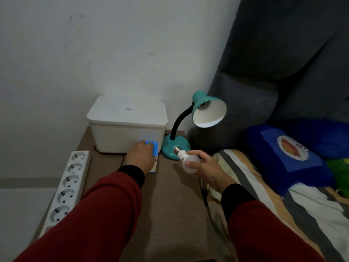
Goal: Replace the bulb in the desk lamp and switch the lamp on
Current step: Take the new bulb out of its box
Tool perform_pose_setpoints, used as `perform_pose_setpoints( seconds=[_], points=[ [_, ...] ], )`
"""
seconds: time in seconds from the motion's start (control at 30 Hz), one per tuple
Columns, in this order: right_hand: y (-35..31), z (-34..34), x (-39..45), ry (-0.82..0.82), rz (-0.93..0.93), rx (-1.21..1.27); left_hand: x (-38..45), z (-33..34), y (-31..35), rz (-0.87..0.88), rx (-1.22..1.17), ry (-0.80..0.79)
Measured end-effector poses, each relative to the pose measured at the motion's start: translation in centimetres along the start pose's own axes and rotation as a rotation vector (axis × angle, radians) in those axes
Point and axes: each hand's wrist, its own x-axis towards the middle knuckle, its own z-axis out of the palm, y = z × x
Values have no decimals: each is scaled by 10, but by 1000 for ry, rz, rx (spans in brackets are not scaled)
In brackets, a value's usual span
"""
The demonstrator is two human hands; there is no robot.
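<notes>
Dim white wall backs a brown wood-grain table (170, 205) beside a bed with a striped blanket (264, 195) and a blue plush cushion (283, 157). At the far side stands a white lidded plastic box (126, 121), and right of it a teal desk lamp (200, 118) with a black gooseneck, round base and empty bell shade. The left hand (140, 155) lies curled over a small blue carton (154, 148) near the box. The right hand (204, 165) grips a frosted white bulb (186, 160), its screw cap pointing at the lamp base. A white 6-socket power strip (68, 182) lies along the left edge.
</notes>
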Motion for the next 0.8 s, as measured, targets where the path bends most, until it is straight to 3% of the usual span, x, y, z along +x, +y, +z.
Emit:
perform_pose_setpoints(
  seconds=[0.27,0.6,0.8],
  points=[
    [19,46,28,-15,76,-31,5,20,-33,82,-146,120],
    [36,71,43,109,49,-197,12,33,-48,123,-357,235],
    [35,75,43,90,98,-286,11,34,-48,101,-416,223]
  ],
)
